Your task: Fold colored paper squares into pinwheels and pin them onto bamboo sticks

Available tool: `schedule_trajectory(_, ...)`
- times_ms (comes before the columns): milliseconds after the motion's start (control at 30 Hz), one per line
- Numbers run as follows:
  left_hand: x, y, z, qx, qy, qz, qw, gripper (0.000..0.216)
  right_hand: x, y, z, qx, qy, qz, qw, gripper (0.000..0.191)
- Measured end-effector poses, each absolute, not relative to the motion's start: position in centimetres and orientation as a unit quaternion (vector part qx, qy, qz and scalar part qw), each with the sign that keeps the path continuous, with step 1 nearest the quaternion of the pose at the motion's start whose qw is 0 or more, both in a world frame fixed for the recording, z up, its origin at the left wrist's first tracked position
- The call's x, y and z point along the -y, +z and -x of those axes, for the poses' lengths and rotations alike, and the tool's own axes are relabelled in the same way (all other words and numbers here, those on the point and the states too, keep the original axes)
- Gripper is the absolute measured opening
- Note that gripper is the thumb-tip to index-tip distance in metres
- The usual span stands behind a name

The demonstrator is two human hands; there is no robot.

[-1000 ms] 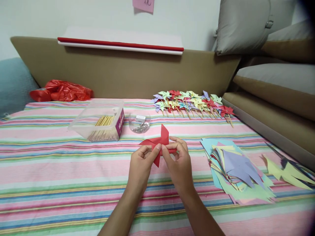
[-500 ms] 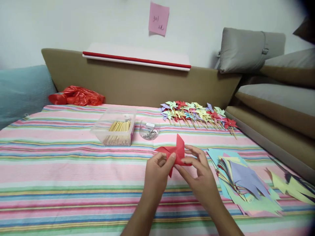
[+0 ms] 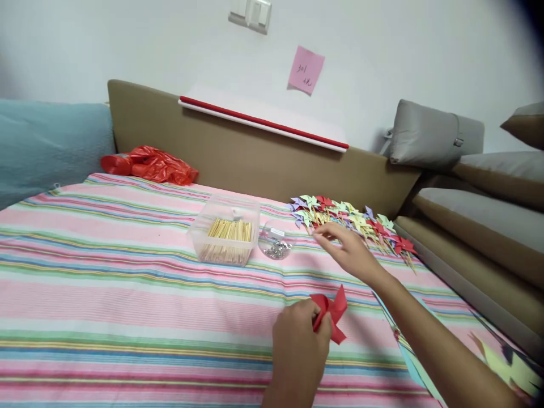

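Note:
My left hand [image 3: 300,343] pinches a folded red paper pinwheel [image 3: 334,311] just above the striped cloth. My right hand [image 3: 346,246] is stretched forward with its fingers spread and nothing in it, hovering just right of a small clear cup of metal pins [image 3: 275,242]. Left of the cup stands a clear plastic box of wooden sticks [image 3: 225,231]. A row of finished paper pinwheels on sticks [image 3: 352,220] lies behind my right hand.
A red plastic bag [image 3: 148,164] lies at the far left against the brown headboard [image 3: 255,158]. Cut coloured paper [image 3: 521,368] shows at the lower right, partly hidden by my arm. Sofa cushions [image 3: 480,198] are stacked at the right. A teal blanket [image 3: 46,141] is at the left.
My right hand let go of the red pinwheel and reached forward toward the pin cup. My left hand kept the pinwheel and lowered. The view swung left and up.

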State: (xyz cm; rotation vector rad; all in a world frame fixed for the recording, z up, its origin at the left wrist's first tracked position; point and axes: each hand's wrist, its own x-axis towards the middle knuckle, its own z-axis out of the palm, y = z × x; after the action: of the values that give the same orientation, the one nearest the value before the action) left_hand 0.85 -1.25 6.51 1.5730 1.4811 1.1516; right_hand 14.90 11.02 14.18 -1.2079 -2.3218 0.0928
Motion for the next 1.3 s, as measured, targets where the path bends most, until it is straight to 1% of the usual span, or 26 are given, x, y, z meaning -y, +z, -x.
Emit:
schedule_trajectory(33,1.3,6.4,-0.9,-0.575,0.426,-0.612,0.336,0.037,-12.9,14.2,-13.6,0.876,0.045,0.437,0.201,0.026)
schedule_trajectory(133,1.6,5.9,-1.4,-0.59,0.384,-0.632,0.324,0.031,-17.6,13.0,-10.0,0.899,0.061,0.428,0.067,0.016)
schedule_trajectory(200,1.7,5.5,-1.7,-0.597,0.359,-0.644,0.317,0.024,-19.7,11.7,-8.0,0.896,0.05,0.442,-0.009,0.016)
schedule_trajectory(333,1.6,5.2,-1.7,-0.612,0.304,-0.654,0.326,0.012,-21.8,9.9,-5.6,0.87,-0.001,0.483,-0.1,0.022)
schedule_trajectory(467,1.8,5.6,-1.5,-0.617,0.286,-0.653,0.334,0.014,-22.5,9.4,-4.6,0.854,-0.03,0.494,-0.163,0.027)
schedule_trajectory(600,2.1,5.7,-1.3,-0.625,0.261,-0.654,0.337,0.015,-22.7,9.1,-4.3,0.845,-0.055,0.492,-0.202,0.029)
schedule_trajectory(833,1.9,5.6,-1.3,-0.623,0.279,-0.651,0.333,0.013,-22.8,8.7,-3.9,0.835,-0.091,0.489,-0.233,0.03)
schedule_trajectory(1133,1.8,5.6,-1.2,-0.617,0.286,-0.654,0.331,0.015,-22.3,8.9,-3.4,0.847,-0.109,0.469,-0.225,0.03)
schedule_trajectory(1300,1.7,6.6,-0.7,-0.612,0.26,-0.657,0.356,0.015,-22.5,8.8,-3.8,0.853,-0.106,0.464,-0.212,0.03)
